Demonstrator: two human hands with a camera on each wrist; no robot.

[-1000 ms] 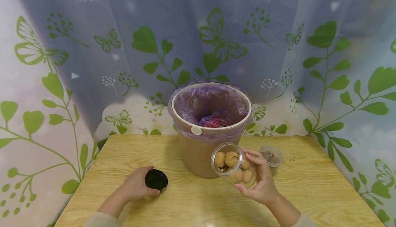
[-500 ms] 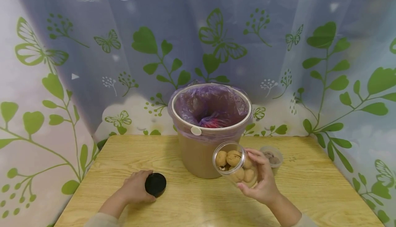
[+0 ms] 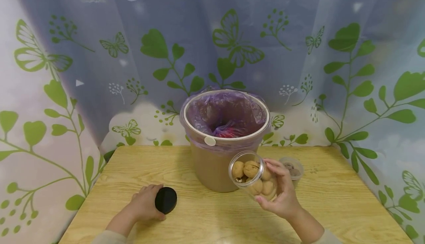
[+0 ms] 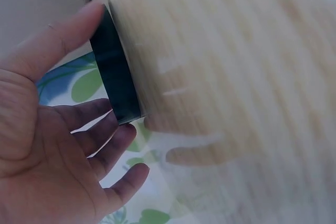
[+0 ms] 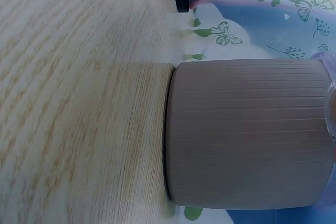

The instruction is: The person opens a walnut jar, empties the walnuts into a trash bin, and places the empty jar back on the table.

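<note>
My left hand point(image 3: 144, 202) pinches a round black lid point(image 3: 166, 200) by its rim, low over the left part of the table. In the left wrist view the lid point(image 4: 115, 66) appears edge-on between thumb and fingertips, very near the tabletop; whether it touches is hard to tell. My right hand point(image 3: 282, 192) grips a clear plastic jar point(image 3: 246, 154) in front of the bin. Its uncovered mouth tilts toward the left, and several walnuts point(image 3: 251, 169) lie inside. Only a sliver of the jar shows at the right wrist view's edge.
A brown bin point(image 3: 212, 166) with a white rim and purple liner bag point(image 3: 206, 114) stands at the table's back middle. Something pinkish-red lies in the bag. Behind my right hand is a small clear tub point(image 3: 292, 166) with brownish contents. A patterned curtain point(image 3: 186, 15) surrounds the wood-grain table point(image 3: 206, 222).
The black lid has shifted slightly left and down and turned in my left hand's fingers. The jar of walnuts has moved slightly right, still in my right hand.
</note>
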